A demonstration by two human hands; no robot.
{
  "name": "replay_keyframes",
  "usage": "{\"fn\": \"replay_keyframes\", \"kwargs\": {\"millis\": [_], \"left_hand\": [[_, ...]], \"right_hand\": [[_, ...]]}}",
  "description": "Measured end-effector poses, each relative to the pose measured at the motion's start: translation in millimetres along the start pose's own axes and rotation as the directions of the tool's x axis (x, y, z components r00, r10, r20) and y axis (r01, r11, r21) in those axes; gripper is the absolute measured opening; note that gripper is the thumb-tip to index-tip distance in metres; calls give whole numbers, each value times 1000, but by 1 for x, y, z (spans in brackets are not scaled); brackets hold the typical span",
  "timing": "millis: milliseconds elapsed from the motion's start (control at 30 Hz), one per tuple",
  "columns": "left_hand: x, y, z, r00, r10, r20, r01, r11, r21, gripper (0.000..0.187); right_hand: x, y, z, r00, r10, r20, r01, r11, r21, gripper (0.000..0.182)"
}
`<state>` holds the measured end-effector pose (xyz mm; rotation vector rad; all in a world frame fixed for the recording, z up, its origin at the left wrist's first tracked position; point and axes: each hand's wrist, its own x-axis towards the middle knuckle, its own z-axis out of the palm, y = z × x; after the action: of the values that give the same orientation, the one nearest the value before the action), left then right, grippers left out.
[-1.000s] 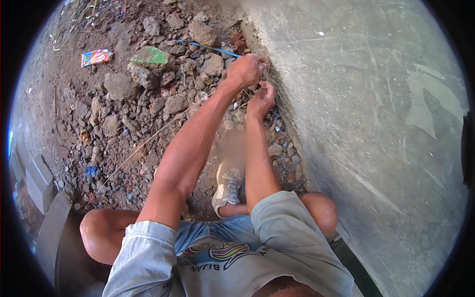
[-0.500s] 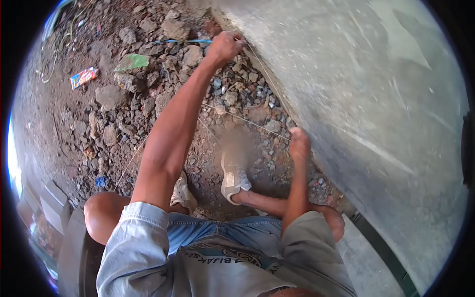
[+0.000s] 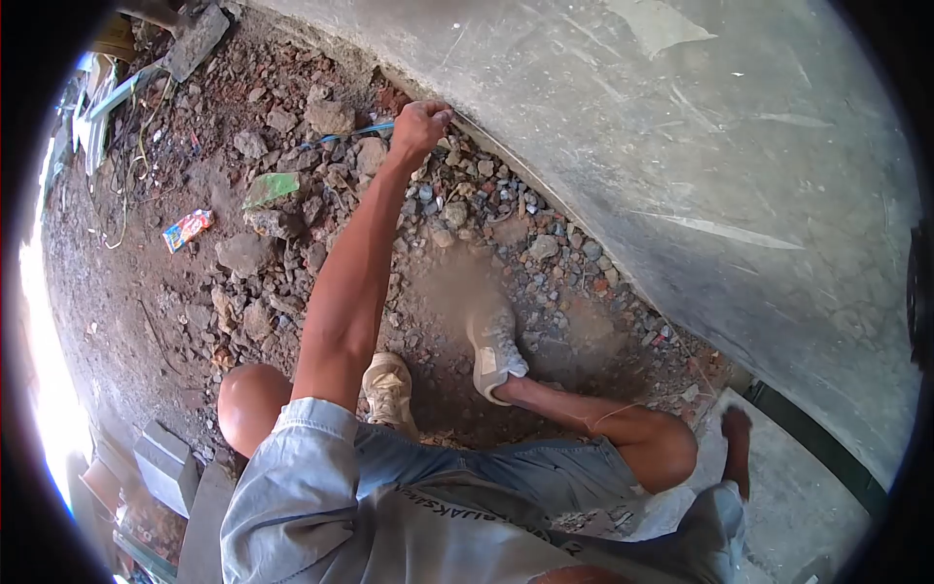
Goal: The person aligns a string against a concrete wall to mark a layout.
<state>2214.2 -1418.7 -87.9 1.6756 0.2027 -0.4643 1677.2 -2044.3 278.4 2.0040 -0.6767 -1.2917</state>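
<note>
My left hand [image 3: 420, 129] is closed in a pinch at the foot of the concrete wall [image 3: 681, 156]. A thin string [image 3: 501, 148] leads from its fingers along the wall's base and is hard to follow further. Off to the right, past my bent knee, my right hand [image 3: 736, 425] hangs low over the concrete floor [image 3: 778, 477]. It looks closed, but it is dark and small, and what it holds cannot be made out. A blue strip [image 3: 355, 132] lies among the stones just left of my left hand.
Rubble [image 3: 331, 117] and loose gravel cover the soil around my shoes [image 3: 389, 389]. A green shard [image 3: 270, 189] and a colourful wrapper [image 3: 188, 230] lie on the left. A grey block [image 3: 167, 467] is at lower left, and a dark green strip [image 3: 817, 443] borders the floor.
My right hand has moved from the gravel by the wall far down and right, beyond my knee. My left hand stays at the wall base. The string lengths crossing the gravel no longer show.
</note>
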Motion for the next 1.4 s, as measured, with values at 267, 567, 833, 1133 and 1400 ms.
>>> {"fn": "replay_keyframes", "kwargs": {"millis": [267,567,833,1133,1400], "left_hand": [[-14,11,7,990,43,-136,-29,994,105,20],[-21,9,8,974,147,-170,-114,975,193,20],[-21,2,10,959,196,-206,-166,974,154,23],[-27,12,6,991,46,-128,-23,984,176,28],[-27,10,7,989,73,-128,-47,980,192,27]], "right_hand": [[-185,82,162,699,418,581,-393,903,-176,93],[43,-336,-179,695,-579,-426,699,409,586,79],[24,-572,-373,525,-389,-757,685,-335,648,55],[27,-622,-429,614,-506,-606,224,-624,749,56],[40,-590,-424,515,-562,-647,44,-737,674,38]]}}
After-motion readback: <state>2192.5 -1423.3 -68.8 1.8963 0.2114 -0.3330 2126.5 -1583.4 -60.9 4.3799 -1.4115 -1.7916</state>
